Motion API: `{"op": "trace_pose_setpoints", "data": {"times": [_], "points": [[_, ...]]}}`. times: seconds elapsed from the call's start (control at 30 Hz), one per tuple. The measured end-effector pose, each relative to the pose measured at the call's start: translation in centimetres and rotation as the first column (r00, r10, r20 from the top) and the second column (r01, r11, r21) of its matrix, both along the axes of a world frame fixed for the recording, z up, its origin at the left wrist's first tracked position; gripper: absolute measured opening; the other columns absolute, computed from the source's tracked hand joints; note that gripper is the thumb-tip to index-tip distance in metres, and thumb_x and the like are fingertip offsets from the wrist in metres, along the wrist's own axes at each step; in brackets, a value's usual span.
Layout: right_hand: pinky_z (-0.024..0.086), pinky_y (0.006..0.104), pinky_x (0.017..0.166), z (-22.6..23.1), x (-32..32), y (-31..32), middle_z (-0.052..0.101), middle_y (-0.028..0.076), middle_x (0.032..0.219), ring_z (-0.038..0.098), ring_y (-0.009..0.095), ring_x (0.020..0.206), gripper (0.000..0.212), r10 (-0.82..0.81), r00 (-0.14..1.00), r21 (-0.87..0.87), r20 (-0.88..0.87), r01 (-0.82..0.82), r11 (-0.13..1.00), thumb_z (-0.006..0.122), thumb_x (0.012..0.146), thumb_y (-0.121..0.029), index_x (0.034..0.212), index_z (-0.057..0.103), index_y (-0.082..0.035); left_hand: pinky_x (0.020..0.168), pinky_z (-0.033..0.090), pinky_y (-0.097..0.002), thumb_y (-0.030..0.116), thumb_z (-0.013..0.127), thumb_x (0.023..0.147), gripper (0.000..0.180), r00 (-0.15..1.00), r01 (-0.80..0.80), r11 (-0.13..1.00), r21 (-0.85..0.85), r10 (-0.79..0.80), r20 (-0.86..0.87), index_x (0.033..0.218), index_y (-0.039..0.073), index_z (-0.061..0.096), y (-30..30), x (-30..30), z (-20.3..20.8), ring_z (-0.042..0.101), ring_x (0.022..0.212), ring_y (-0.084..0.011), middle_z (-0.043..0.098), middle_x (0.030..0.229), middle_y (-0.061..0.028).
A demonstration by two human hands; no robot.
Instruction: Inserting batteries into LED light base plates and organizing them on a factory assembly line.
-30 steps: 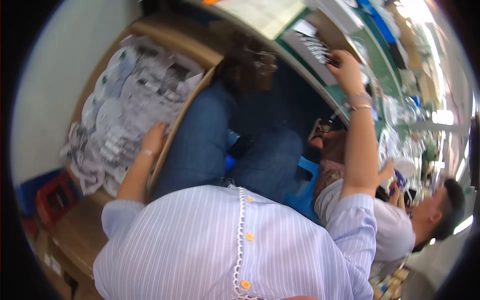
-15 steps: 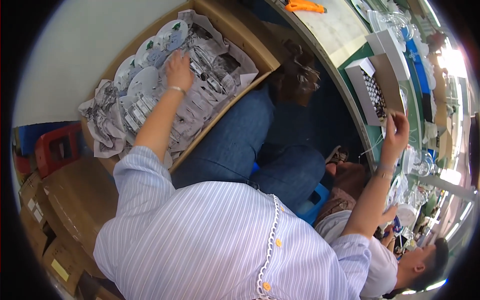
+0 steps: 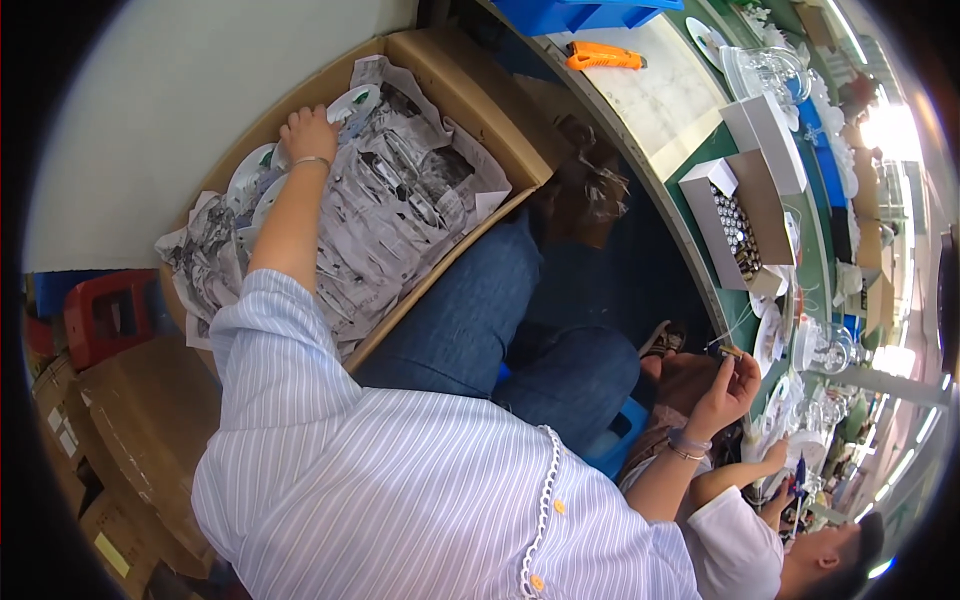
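Note:
At the far side of a cardboard carton (image 3: 505, 100), my left hand (image 3: 310, 135) has its fingers curled over the edge of a white disc (image 3: 281, 156), mostly covered by the hand. More white discs with green marks lie beside it, one (image 3: 353, 103) to the right and another (image 3: 248, 178) to the left. Crumpled newspaper (image 3: 390, 205) lines the carton and wraps its contents. On the right, my right hand (image 3: 730, 395) pinches a small gold-and-black battery (image 3: 731, 352) between thumb and fingers, near the bench edge. Below the bench's white box, it is clear of the batteries inside.
An open white box (image 3: 712, 205) of batteries (image 3: 738, 235) stands on the green bench, with an orange utility knife (image 3: 605, 56) and a blue bin (image 3: 580, 12) farther up. Clear glass domes (image 3: 825, 345) crowd the bench. A co-worker (image 3: 740, 545) sits at the right; a red stool (image 3: 105, 305) stands left.
My left hand has moved left and farther across the carton, onto a disc's edge. My right hand has come away from the battery box, down and toward me, with a battery in its fingers.

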State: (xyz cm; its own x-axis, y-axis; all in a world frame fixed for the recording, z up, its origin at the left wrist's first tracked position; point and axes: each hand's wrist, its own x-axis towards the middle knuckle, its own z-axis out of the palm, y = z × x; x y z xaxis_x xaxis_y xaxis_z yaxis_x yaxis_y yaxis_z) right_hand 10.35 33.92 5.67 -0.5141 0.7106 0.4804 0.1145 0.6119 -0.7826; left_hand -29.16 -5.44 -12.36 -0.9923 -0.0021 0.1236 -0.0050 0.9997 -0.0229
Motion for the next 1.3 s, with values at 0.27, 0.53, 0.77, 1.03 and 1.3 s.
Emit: {"op": "trace_pose_setpoints", "data": {"times": [0.27,0.53,0.77,1.03,1.3], "points": [[0.044,0.0214,0.067,0.6,-1.0,-2.0,0.055,0.010,0.088,0.055,0.013,0.072,0.017,0.034,0.998,-0.104,-0.044,-0.039,0.994,0.049,0.078,0.003,0.095,0.046,0.001,0.068,0.042,-0.0434,0.029,0.049,0.077,0.025,0.992,0.108,0.967,0.229,-0.119,0.031,0.088,0.007,0.053,-1.1,-2.1,-1.0,0.052,0.084,-0.0334,0.051,0.092,-0.0148],[0.047,0.0206,0.062,1.1,-1.0,-2.7,0.055,0.010,0.089,0.054,0.011,0.072,0.018,0.045,0.995,-0.077,-0.087,-0.052,0.996,0.048,0.078,0.004,0.096,0.046,0.002,0.062,0.042,-0.0438,0.026,0.045,0.079,0.023,0.944,0.302,0.917,0.262,-0.248,-0.220,0.078,0.004,0.055,-2.9,-2.2,1.8,0.053,0.071,-0.0356,0.056,0.076,-0.0162],[0.048,0.0213,0.053,1.5,0.1,-3.4,0.055,0.011,0.086,0.055,0.011,0.058,0.017,0.042,0.991,-0.070,-0.126,-0.051,0.996,0.049,0.078,0.002,0.094,0.045,0.002,0.058,0.042,-0.0411,0.024,0.043,0.082,0.022,0.857,0.462,0.823,0.332,-0.317,-0.406,0.079,0.005,0.054,0.3,4.5,8.5,0.053,0.069,-0.0339,0.055,0.076,-0.0145],[0.049,0.0242,0.062,1.3,1.9,-2.9,0.054,0.012,0.091,0.056,0.016,0.073,0.018,0.004,0.990,-0.037,-0.141,-0.009,0.999,0.049,0.078,0.001,0.096,0.045,0.002,0.061,0.044,-0.0359,0.015,0.048,0.076,0.013,0.802,0.590,0.729,0.348,-0.578,-0.150,0.077,0.006,0.057,3.5,16.6,2.8,0.055,0.073,-0.0267,0.057,0.078,-0.0110],[0.048,0.0249,0.068,0.7,3.3,-2.6,0.054,0.011,0.090,0.054,0.015,0.077,0.018,0.014,0.984,-0.133,-0.177,-0.038,0.990,0.048,0.079,0.000,0.097,0.045,0.001,0.059,0.045,-0.0297,0.014,0.051,0.078,0.014,0.796,0.605,0.578,0.547,-0.414,-0.442,0.087,0.005,0.058,5.2,17.8,8.4,0.057,0.071,-0.0270,0.059,0.082,-0.0100]]}}
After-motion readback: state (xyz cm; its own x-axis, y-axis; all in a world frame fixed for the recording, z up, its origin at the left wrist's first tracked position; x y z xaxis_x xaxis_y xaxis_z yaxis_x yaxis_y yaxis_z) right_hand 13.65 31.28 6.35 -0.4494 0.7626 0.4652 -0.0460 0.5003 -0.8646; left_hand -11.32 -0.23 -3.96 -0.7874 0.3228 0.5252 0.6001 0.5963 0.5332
